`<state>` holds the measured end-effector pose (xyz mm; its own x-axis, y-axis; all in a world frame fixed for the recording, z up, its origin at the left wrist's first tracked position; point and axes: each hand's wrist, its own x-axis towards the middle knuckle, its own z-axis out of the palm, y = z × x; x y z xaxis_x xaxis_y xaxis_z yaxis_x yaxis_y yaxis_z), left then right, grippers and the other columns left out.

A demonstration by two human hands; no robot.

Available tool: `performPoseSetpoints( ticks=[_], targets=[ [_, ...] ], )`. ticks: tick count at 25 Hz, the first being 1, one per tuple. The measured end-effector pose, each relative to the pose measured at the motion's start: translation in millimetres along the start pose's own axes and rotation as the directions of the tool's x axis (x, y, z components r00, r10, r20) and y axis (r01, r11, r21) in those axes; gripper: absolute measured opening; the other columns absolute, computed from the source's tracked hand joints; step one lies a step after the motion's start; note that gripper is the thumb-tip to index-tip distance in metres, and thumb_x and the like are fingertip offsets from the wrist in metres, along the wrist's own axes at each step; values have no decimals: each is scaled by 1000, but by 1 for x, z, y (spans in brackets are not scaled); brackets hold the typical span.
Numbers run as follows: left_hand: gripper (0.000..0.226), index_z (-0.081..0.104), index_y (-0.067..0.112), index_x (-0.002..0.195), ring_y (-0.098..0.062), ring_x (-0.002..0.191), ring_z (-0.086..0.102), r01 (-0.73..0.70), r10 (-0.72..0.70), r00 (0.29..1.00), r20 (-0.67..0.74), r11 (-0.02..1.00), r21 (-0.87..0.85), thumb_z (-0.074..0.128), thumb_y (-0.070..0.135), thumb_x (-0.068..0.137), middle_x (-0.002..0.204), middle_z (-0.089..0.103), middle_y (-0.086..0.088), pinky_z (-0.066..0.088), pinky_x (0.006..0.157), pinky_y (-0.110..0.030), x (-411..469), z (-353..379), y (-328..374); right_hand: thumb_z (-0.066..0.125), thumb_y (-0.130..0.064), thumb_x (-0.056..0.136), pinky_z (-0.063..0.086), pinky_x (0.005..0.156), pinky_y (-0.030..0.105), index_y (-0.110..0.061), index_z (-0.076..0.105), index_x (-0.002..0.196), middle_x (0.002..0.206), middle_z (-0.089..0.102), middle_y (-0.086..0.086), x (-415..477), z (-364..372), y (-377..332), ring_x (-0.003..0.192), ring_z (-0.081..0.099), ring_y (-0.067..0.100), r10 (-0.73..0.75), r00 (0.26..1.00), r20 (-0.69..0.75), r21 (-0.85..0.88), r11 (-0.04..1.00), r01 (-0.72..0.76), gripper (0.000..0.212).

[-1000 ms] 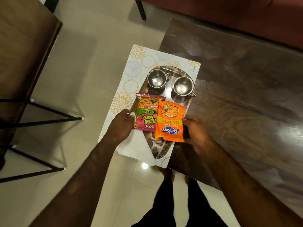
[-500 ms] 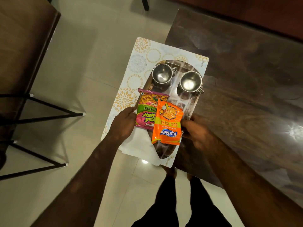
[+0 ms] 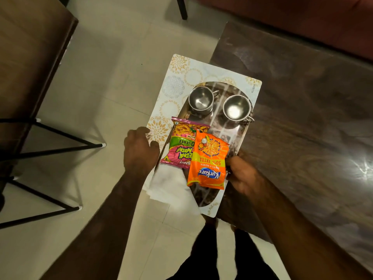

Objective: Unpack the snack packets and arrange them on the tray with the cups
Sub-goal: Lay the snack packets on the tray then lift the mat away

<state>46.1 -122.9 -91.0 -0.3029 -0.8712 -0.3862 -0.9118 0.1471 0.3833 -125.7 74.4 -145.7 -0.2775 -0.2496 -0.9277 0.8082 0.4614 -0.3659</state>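
A rectangular tray [image 3: 177,77] with a gold floral border sticks out over the left edge of a dark wooden table. Two empty steel cups [image 3: 200,101] [image 3: 236,107] stand side by side at its far end. A pink-green snack packet [image 3: 181,150] lies in the middle, with an orange snack packet [image 3: 209,164] overlapping its right side. My left hand [image 3: 140,152] hovers at the tray's left rim with relaxed fingers and holds nothing. My right hand [image 3: 243,174] curls round the tray's right rim beside the orange packet.
A crumpled white bag or napkin [image 3: 167,184] lies on the tray's near left part. The glossy table [image 3: 302,128] stretches to the right. A wooden seat on black metal legs [image 3: 60,146] stands at the left on the tiled floor. My legs show below.
My left hand has come off the pink packet and the tray's left edge and now sits a little to the left, fingers loosened. My right hand stays at the right rim.
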Motion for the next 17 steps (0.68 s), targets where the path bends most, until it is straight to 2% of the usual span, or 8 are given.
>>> performPoseSetpoints(
  ticks=[2,4,5,7,8,11,14,17],
  targets=[
    [62,42,9,143,-39,128,49,95,-99,993,65,994,53,67,22,88,139,53,-18,43,105,-48,15,0,-7,46,14,96,61,48,33,-3,68,122,68,77,6,2,1,1,50,73,16,2,1000,-4,3,1000,-2,38],
    [75,33,10,148,-38,128,53,234,-224,947,231,972,-18,73,30,87,141,55,-15,44,107,-49,25,0,-10,46,14,97,67,72,52,0,67,129,88,79,16,1,2,2,67,75,27,-19,1000,15,6,1000,19,41],
    [74,36,10,145,-37,124,57,252,-231,939,254,966,-52,76,30,86,138,58,-15,47,104,-47,25,0,-11,46,14,97,66,79,57,0,67,131,94,79,18,1,2,1,72,76,30,-28,1000,13,10,1000,28,42],
    [51,54,11,129,-35,112,63,152,-146,976,160,988,-25,76,27,86,125,66,-13,52,93,-43,23,-5,-11,48,13,98,64,81,59,-2,66,134,99,80,20,0,2,-1,82,78,36,-37,999,16,36,999,37,43],
    [38,60,12,121,-35,107,64,84,-87,992,92,996,28,72,24,87,119,68,-12,53,88,-43,21,-12,-9,49,12,100,61,89,65,-2,65,137,110,77,25,-1,1,-2,96,77,42,-31,999,22,55,998,30,43],
    [23,54,13,114,-39,98,61,-65,69,997,-25,987,149,62,15,92,110,64,-13,52,80,-48,17,-43,-5,46,10,102,47,104,75,1,61,141,132,66,35,1,-6,-2,124,64,56,12,1000,10,96,995,-13,43],
    [19,46,15,113,-44,88,59,-172,165,985,54,970,172,54,12,96,103,68,-14,54,76,-52,10,-76,-1,44,5,106,45,106,77,2,59,142,135,64,36,1,-14,-1,126,62,56,9,1000,-20,95,995,-8,39],
    [21,46,17,114,-43,85,58,-212,207,977,44,951,225,53,9,97,99,68,-15,53,73,-51,-6,-105,6,48,-4,108,46,105,75,3,63,135,130,66,34,-5,-10,-1,120,65,53,-28,999,-31,74,997,30,31]
  ],
)
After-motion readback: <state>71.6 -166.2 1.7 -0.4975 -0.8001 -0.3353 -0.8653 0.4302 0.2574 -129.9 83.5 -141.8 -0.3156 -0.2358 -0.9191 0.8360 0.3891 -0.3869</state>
